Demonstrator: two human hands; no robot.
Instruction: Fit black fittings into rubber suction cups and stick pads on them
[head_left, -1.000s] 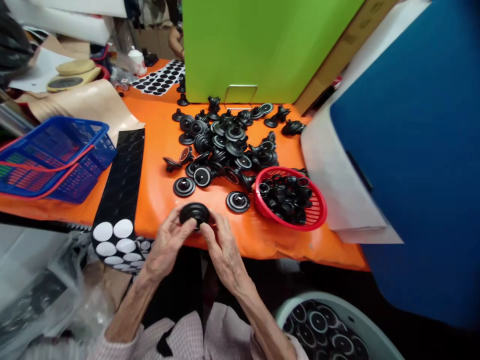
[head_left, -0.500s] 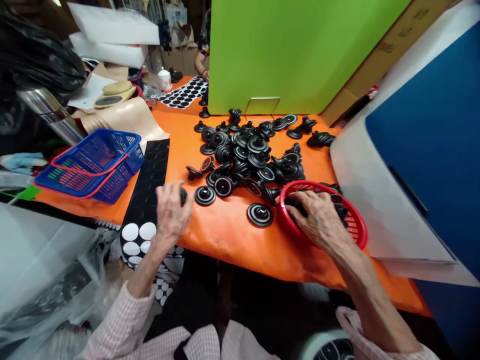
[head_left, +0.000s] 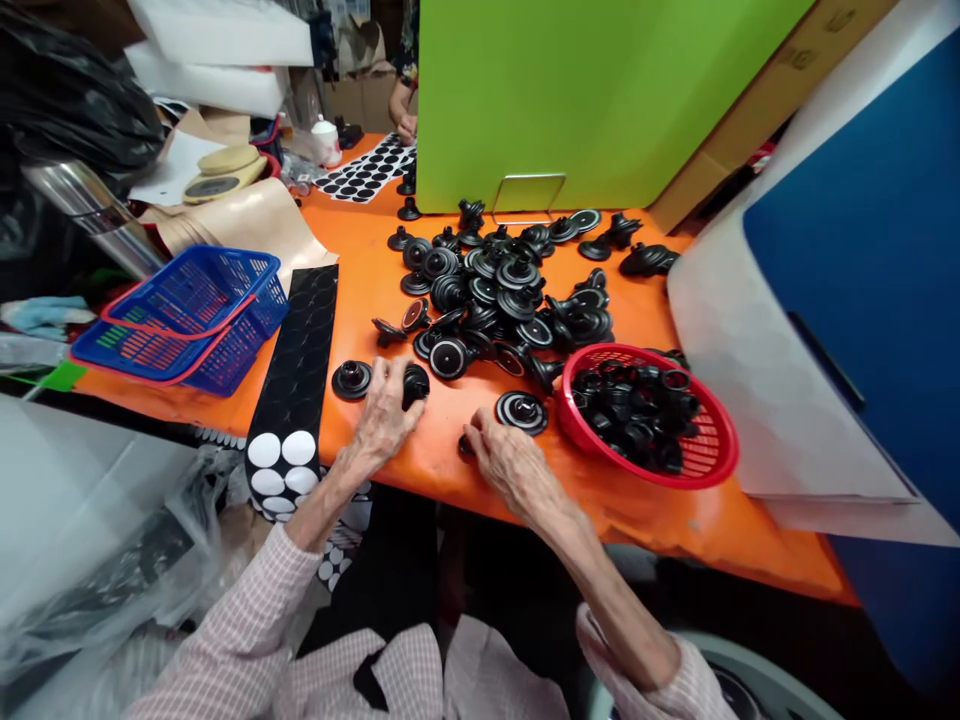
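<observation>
My left hand [head_left: 388,408] is closed round a black stepped disc [head_left: 415,384], which looks tilted at the table's front. Just left of it another black stepped disc [head_left: 352,379] stands knob up. My right hand [head_left: 501,455] pinches a small black part [head_left: 466,444], mostly covered by the fingers; it resembles the black rings [head_left: 637,410] in the red basket [head_left: 694,478]. Between that hand and the basket lies a wide black disc with a pale ring [head_left: 521,411]. A large heap of similar black discs [head_left: 487,290] spreads behind both hands.
A black sheet with round cut-outs [head_left: 300,320] and a blue basket [head_left: 217,340] lie left. Behind the heap rises a green board [head_left: 600,100] with a wire stand [head_left: 529,198]. White and blue panels [head_left: 847,250] close the right side. Another person's hand [head_left: 406,127] shows at the back.
My right hand has left the red basket and moved left with a small black part. My left hand has moved right, from one disc onto another, which it now grips.
</observation>
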